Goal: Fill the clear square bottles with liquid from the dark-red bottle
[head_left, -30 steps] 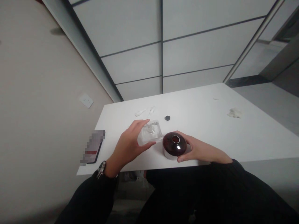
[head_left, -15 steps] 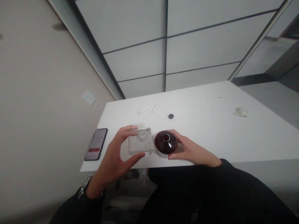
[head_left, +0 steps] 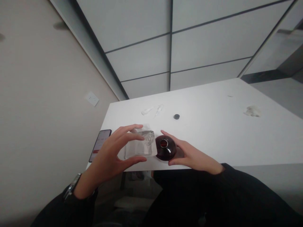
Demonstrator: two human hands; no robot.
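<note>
My left hand (head_left: pixel 118 146) holds a clear, square glass bottle (head_left: pixel 138 147), with fingers along its far side and the thumb along its near side. The bottle leans to the right, its round neck towards the other bottle. Close by on the right stands a round, dark red bottle (head_left: pixel 169 151) with an uncovered mouth. My right hand (head_left: pixel 183 149) is wrapped round the right side of this dark red bottle. Whether the two bottles touch, I cannot tell.
A small dark cap (head_left: pixel 176 116) lies beyond the bottles on the white table (head_left: pixel 208 126). Two small clear plastic pieces (head_left: pixel 147 111) lie at the back. A phone (head_left: pixel 100 142) is at the left edge, partly behind my left hand. Crumpled tissue (head_left: pixel 252 111) lies far right.
The clear bottle has tipped to the right in my left hand, its neck moving towards the dark red bottle. My right hand and the dark red bottle have shifted slightly left.
</note>
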